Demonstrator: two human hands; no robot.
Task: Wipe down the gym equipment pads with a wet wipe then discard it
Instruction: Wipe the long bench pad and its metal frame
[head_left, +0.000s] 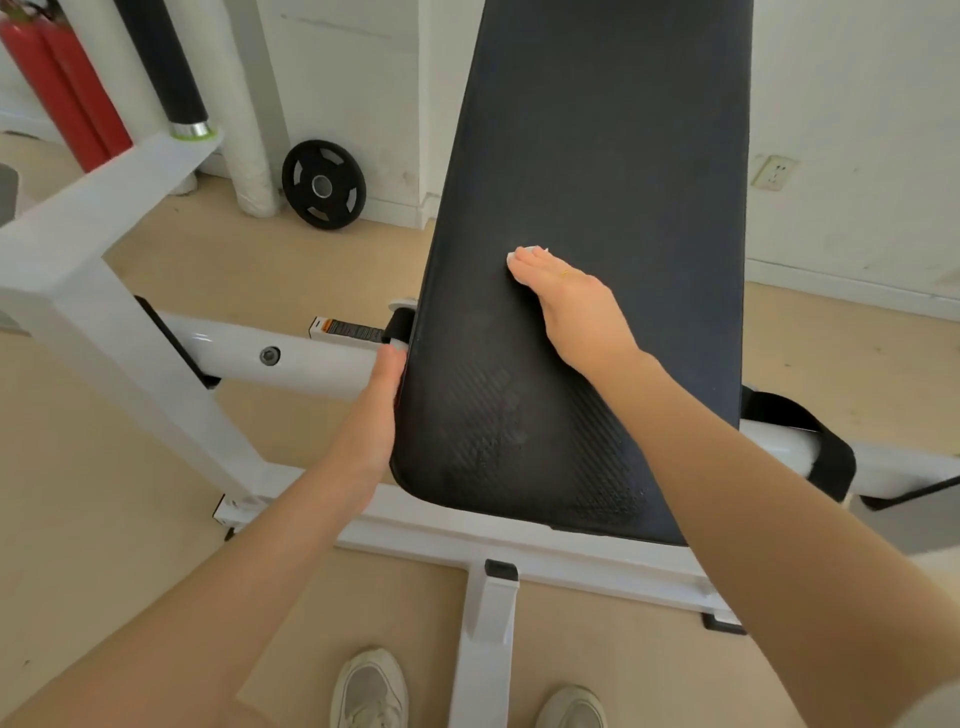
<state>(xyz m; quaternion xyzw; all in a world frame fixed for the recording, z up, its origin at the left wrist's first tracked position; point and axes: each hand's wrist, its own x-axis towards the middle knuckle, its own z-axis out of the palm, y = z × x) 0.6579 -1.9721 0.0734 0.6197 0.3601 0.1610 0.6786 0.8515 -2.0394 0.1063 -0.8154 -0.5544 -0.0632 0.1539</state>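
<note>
I stand at the near end of a long black padded bench cushion (587, 208) that slopes up and away from me, mounted on a white steel frame (291, 358). My right hand (571, 306) lies palm down near the middle of the pad, fingers straight and close together, pressing a small white wet wipe (527, 251) flat against the vinyl. Only a sliver of the wipe peeks out past my fingertips; the rest is hidden under my palm. My left hand (382, 400) holds the pad's left edge, thumb side up; its fingers are out of sight under the pad, so I cannot tell how tightly they curl.

I judge that I am mid-wipe, with the upper stretch of the pad and the textured near end still to cover. To do this well, I should keep my palm flat so the wipe stays spread and does not bunch, press evenly, and work in long overlapping strokes from one side edge to the other. My left hand should keep the bench steady. The rounded edges need a pass too.

A black weight plate (323, 184) leans against the white wall beyond, well apart from the bench.
</note>
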